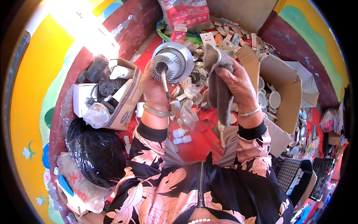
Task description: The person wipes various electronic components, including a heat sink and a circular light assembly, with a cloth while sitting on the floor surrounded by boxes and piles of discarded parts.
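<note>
In my left hand (pixel 151 87) is a round recessed spotlight (pixel 172 61) with a finned grey heat sink and a wide pale rim. Its back faces me, and a light-coloured cable hangs from the centre past my wrist. My right hand (pixel 240 85) grips a grey cloth (pixel 219 86), bunched at the top and drooping below the fingers. A small gap separates the cloth from the lamp. Beneath them, two small white lamp parts (pixel 181 136) lie on a red sheet (pixel 205 130) near my knees.
A cardboard box (pixel 125 112) of black and white lamp parts stands at left, above a black plastic bag (pixel 95 153). Another open cardboard box (pixel 289 93) with white discs is at right. Small boxes and loose parts pile up ahead, below a red-and-white sack (pixel 188 15).
</note>
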The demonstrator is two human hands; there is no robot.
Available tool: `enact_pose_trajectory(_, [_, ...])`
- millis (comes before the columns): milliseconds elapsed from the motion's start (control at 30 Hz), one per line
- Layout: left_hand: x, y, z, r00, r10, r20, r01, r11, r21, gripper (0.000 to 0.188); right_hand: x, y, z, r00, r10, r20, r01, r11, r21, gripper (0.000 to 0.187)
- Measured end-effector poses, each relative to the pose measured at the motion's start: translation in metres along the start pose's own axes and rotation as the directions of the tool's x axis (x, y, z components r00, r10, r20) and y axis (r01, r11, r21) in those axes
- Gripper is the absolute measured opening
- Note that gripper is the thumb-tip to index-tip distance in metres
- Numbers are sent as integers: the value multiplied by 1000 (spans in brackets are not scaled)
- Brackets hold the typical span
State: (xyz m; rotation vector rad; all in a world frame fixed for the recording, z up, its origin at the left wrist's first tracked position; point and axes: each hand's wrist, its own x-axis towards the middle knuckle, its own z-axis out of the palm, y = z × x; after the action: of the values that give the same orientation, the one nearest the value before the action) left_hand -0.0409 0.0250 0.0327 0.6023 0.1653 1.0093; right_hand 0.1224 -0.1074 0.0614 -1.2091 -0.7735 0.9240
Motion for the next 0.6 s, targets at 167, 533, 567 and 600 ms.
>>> enact_pose_trajectory(167, [6, -15, -13, 990, 74, 123, -88, 990, 113, 26, -6, -8, 5, 957, -271, -104, 248, 950, -190, 30])
enact_pose_trajectory(533, [-10, -33, 1, 943, 77, 325, -261, 775, 575, 29, -14, -19, -10, 954, -207, 218, 297, 549, -781, 21])
enact_pose_trajectory(567, [-9, -33, 0, 948, 66, 312, -245, 778, 578, 30, -14, -20, -12, 945, -204, 255, 327, 608, -724, 21])
enact_pose_trajectory(600, [-9, -33, 0, 952, 55, 301, -228, 784, 577, 31, -14, -22, -15, 935, -204, 289, 349, 661, -664, 22])
